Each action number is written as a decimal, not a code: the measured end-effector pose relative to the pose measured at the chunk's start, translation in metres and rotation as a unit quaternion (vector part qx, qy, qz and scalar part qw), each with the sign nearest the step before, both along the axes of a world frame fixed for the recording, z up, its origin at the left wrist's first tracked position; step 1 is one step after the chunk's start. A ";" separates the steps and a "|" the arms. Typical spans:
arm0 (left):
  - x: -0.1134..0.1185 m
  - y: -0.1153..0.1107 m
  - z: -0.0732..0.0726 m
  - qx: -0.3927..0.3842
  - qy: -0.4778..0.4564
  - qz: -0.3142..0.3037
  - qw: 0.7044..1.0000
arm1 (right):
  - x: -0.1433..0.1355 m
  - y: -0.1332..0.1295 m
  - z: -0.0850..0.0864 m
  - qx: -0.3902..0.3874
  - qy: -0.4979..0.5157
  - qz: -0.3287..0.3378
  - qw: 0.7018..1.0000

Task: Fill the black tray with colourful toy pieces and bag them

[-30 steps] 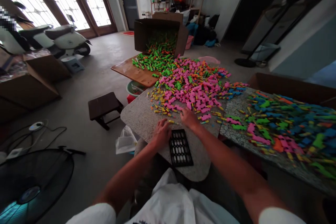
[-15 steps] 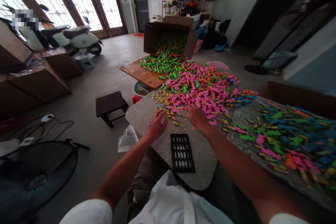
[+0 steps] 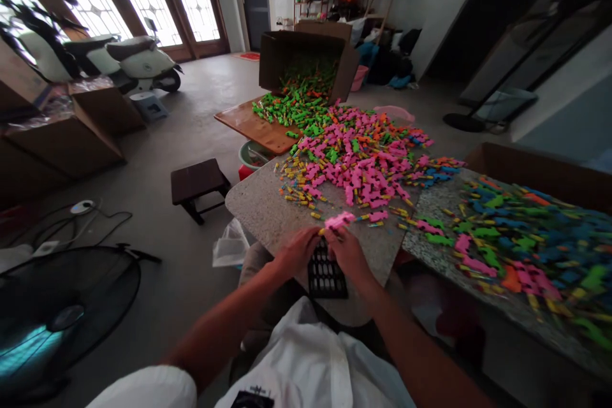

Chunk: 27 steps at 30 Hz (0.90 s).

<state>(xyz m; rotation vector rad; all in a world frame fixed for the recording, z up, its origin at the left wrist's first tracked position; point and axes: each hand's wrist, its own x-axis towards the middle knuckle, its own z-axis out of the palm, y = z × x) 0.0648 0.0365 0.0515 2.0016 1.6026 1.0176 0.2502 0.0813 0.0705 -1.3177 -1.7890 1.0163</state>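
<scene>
In front of me my right hand (image 3: 347,256) grips a pink car-shaped toy (image 3: 340,221) with a yellow end. My left hand (image 3: 302,251) meets it from the left, fingers pinched together at that yellow end; the exact contact is partly hidden. Beneath both hands a black slotted tray (image 3: 327,284) lies on the speckled stone table (image 3: 258,204), its upper part covered by my fingers. Just beyond is a heap of pink toys (image 3: 368,172) of the same shape, with small yellow pieces (image 3: 299,190) scattered at its left edge.
A tipped cardboard box (image 3: 347,70) spills green toys (image 3: 301,108) onto a wooden board (image 3: 239,122). Mixed coloured toys (image 3: 526,236) cover the right-hand table. A dark stool (image 3: 201,180), a fan (image 3: 67,319) and a clear plastic bag (image 3: 230,245) stand or hang at left.
Both hands have drawn back from the heap's edge toward me and come together over the black tray. A pink car-shaped toy now shows in the right hand. The view has shifted slightly.
</scene>
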 end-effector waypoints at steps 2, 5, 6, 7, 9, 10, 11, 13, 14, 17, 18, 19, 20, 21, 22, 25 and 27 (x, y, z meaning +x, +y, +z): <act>0.005 -0.009 -0.001 0.001 0.024 -0.057 0.998 | -0.005 -0.011 -0.005 -0.059 0.024 0.044 0.997; 0.000 -0.020 -0.007 -0.012 0.016 -0.041 0.999 | -0.003 -0.011 -0.011 -0.080 0.035 0.059 0.994; -0.005 -0.022 -0.011 -0.016 0.011 -0.011 1.000 | -0.002 -0.006 -0.014 -0.094 0.041 0.053 0.993; -0.010 -0.024 -0.015 -0.020 0.007 0.019 1.000 | 0.000 0.000 -0.018 -0.114 0.049 0.041 0.991; -0.020 -0.027 -0.024 -0.019 0.012 0.056 0.998 | 0.003 0.014 -0.025 -0.156 0.069 0.012 0.985; -0.024 -0.027 -0.029 -0.018 0.023 0.055 0.998 | 0.003 0.020 -0.029 -0.175 0.080 0.004 0.981; -0.027 -0.026 -0.032 -0.017 0.036 0.048 0.998 | 0.002 0.026 -0.033 -0.189 0.088 0.003 0.978; -0.029 -0.024 -0.037 -0.018 0.070 0.035 0.997 | -0.003 0.033 -0.036 -0.203 0.092 0.018 0.975; -0.028 -0.022 -0.039 -0.021 0.085 0.034 0.996 | -0.007 0.035 -0.037 -0.204 0.083 0.027 0.975; -0.023 -0.015 -0.044 -0.032 0.108 0.044 0.993 | -0.019 0.035 -0.034 -0.181 0.012 0.051 0.982; -0.021 -0.014 -0.045 -0.036 0.112 0.047 0.992 | -0.023 0.035 -0.033 -0.164 -0.020 0.059 0.985; -0.020 -0.012 -0.046 -0.040 0.114 0.048 0.991 | -0.025 0.034 -0.032 -0.141 -0.051 0.066 0.986; -0.019 -0.011 -0.047 -0.045 0.116 0.047 0.991 | -0.027 0.033 -0.032 -0.114 -0.080 0.073 0.987; -0.018 -0.011 -0.048 -0.048 0.118 0.046 0.991 | -0.028 0.033 -0.031 -0.086 -0.106 0.079 0.988; -0.018 -0.010 -0.048 -0.051 0.119 0.044 0.991 | -0.028 0.032 -0.032 -0.059 -0.129 0.083 0.986; -0.018 -0.010 -0.049 -0.049 0.115 0.045 0.991 | -0.030 0.031 -0.034 0.001 -0.181 0.093 0.979; -0.018 -0.009 -0.049 -0.047 0.117 0.048 0.991 | -0.032 0.030 -0.035 0.020 -0.204 0.105 0.973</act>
